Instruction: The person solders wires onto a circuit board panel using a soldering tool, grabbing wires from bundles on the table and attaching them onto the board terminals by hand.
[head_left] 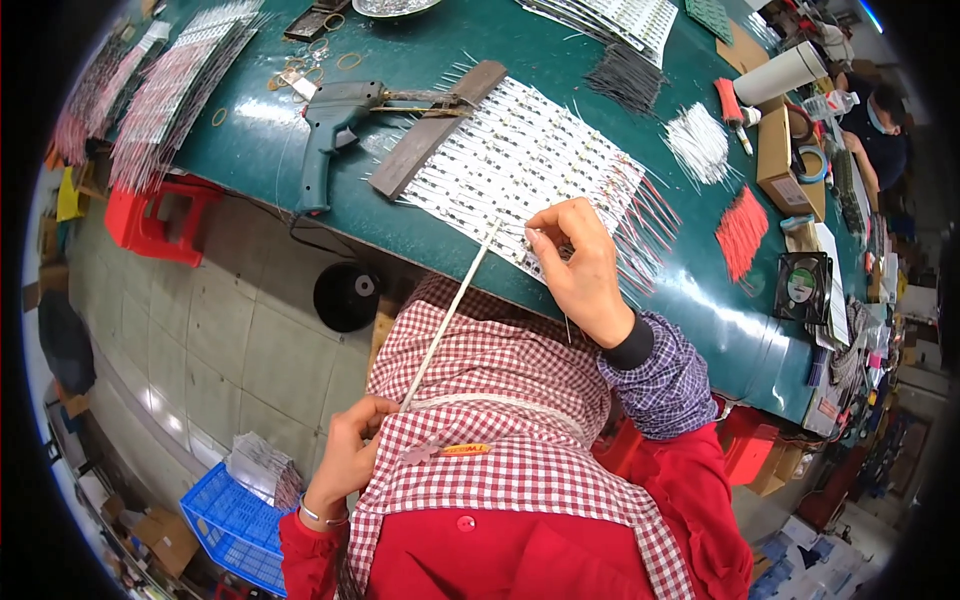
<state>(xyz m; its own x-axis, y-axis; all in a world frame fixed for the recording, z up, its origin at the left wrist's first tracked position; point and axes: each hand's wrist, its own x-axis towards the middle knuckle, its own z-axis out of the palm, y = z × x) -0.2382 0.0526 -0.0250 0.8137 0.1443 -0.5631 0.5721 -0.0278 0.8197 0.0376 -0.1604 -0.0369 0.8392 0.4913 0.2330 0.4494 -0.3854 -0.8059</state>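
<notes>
My left hand [350, 450] is closed at the edge of my checked apron, gripping the lower end of a long thin pale stick [448, 318]. The stick slants up to the right, its far tip over a white sheet of circuit boards [520, 150] with rows of small dark parts. Above the sheet's near edge, my right hand [580, 265] has thumb and forefinger pinched together. What lies between those fingers is too small to make out. A dark wooden bar [425, 155] lies across the sheet's left side. Red and black wires [652, 215] stick out from its right side.
A glue gun [325, 135] lies left of the sheet, near the table edge. White wires [698, 143], red wires [741, 232] and black wires [625, 78] lie in bundles on the green table [740, 320]. A small fan [803, 288] stands right. A person [875, 130] sits beyond.
</notes>
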